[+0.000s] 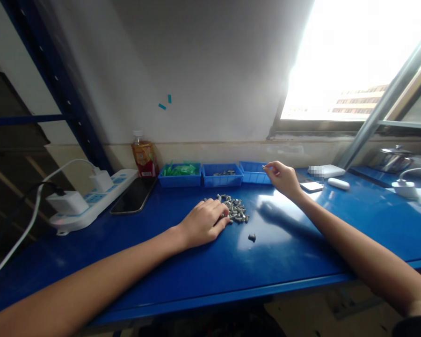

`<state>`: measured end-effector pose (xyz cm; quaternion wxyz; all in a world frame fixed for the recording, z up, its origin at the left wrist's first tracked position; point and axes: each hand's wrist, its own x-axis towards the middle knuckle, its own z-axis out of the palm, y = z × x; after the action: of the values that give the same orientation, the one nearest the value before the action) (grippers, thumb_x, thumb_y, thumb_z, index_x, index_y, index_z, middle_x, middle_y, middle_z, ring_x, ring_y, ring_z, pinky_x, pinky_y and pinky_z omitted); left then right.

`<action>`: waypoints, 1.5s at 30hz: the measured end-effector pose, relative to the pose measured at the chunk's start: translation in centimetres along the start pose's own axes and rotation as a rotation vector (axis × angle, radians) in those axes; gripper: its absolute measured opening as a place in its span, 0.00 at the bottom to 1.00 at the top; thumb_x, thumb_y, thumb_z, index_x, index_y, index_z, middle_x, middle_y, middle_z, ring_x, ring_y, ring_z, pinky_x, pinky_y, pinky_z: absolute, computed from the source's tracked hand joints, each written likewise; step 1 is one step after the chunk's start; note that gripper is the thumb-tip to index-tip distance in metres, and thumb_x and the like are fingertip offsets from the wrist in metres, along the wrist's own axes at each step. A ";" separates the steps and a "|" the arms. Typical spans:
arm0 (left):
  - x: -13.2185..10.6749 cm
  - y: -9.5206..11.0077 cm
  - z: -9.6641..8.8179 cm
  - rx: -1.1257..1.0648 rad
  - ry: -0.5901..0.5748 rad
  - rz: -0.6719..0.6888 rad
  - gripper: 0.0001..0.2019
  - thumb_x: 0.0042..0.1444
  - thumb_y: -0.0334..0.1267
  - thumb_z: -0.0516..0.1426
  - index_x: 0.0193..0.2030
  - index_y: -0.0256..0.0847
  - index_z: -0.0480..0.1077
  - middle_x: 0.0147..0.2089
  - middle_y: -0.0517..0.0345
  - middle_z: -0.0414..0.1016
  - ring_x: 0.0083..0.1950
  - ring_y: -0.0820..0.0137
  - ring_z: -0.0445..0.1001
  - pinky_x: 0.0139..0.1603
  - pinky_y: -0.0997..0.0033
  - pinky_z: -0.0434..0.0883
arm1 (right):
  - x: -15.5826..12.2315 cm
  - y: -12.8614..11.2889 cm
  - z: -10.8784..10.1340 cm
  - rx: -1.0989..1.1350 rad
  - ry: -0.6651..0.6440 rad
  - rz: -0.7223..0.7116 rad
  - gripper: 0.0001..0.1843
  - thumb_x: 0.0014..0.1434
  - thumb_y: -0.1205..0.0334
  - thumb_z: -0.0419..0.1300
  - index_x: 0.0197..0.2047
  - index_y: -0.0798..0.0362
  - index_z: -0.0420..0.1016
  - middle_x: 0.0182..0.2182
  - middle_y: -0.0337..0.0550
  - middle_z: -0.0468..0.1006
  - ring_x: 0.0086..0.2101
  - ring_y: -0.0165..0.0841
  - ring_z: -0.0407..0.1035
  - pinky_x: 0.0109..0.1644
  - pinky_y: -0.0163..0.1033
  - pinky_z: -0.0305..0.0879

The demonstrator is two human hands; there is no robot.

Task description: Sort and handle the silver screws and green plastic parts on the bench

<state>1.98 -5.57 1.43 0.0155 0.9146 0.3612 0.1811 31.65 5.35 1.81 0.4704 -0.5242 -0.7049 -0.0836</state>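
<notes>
A pile of short silvery bolts [235,209] lies on the blue table. My left hand [204,221] rests at the pile's left side, its fingers curled down over the edge. Thumb and forefinger come close together there, and whatever is between them is hidden. Raised at the front of the right-hand blue bin [256,172], my right hand [282,177] pinches a small bolt [264,166], of which only the tip shows. One loose bolt [252,238] lies apart, nearer the table's front edge.
The middle bin [222,180] holds some metal pieces; the left bin [180,181] holds green pieces. A bottle [143,154], a phone [134,195] and a power strip [101,199] with plugged-in chargers stand at left. On the right are a white case [338,184] and a lidded pot [395,159].
</notes>
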 end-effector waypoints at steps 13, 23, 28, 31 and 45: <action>0.0 0.0 0.3 -0.002 0.016 -0.006 0.08 0.62 0.42 0.52 0.39 0.40 0.67 0.38 0.56 0.72 0.41 0.66 0.68 0.41 0.67 0.63 | -1.7 0.3 2.8 -0.084 -0.168 0.159 0.18 0.59 0.52 0.53 0.46 0.56 0.70 0.21 0.39 0.71 0.24 0.34 0.66 0.33 0.37 0.60; -0.8 -3.3 -1.9 0.025 0.067 -0.008 0.25 0.60 0.53 0.52 0.59 0.42 0.58 0.59 0.47 0.65 0.59 0.58 0.64 0.56 0.57 0.61 | -4.5 -9.5 -1.3 0.146 -0.711 -0.443 0.35 0.57 0.44 0.58 0.62 0.52 0.58 0.51 0.53 0.70 0.51 0.44 0.64 0.53 0.50 0.62; -0.8 -4.4 -0.7 -0.033 -0.110 0.001 0.39 0.53 0.62 0.53 0.66 0.42 0.49 0.67 0.42 0.54 0.67 0.53 0.53 0.63 0.50 0.56 | -6.1 -10.9 -1.9 0.226 -0.923 -0.575 0.66 0.41 0.35 0.66 0.70 0.51 0.31 0.66 0.59 0.45 0.64 0.54 0.41 0.63 0.59 0.47; -0.7 -4.4 -0.1 -0.045 -0.122 -0.015 0.35 0.55 0.60 0.52 0.64 0.42 0.53 0.65 0.44 0.58 0.66 0.54 0.56 0.63 0.52 0.57 | -6.1 -10.1 0.2 0.178 -0.854 -0.471 0.61 0.46 0.34 0.62 0.70 0.52 0.34 0.67 0.59 0.45 0.65 0.53 0.39 0.65 0.60 0.44; -0.6 -4.2 -0.2 -0.076 -0.081 -0.040 0.20 0.59 0.52 0.52 0.53 0.43 0.61 0.57 0.49 0.67 0.58 0.59 0.65 0.58 0.55 0.62 | -4.8 -8.5 1.4 0.285 -0.728 -0.395 0.35 0.58 0.44 0.57 0.62 0.54 0.59 0.53 0.53 0.67 0.53 0.41 0.63 0.57 0.48 0.63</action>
<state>-1.27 -2.85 0.76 0.0686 0.9125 0.3714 0.1572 23.92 -0.63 0.60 0.2338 -0.3045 -0.9160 0.1167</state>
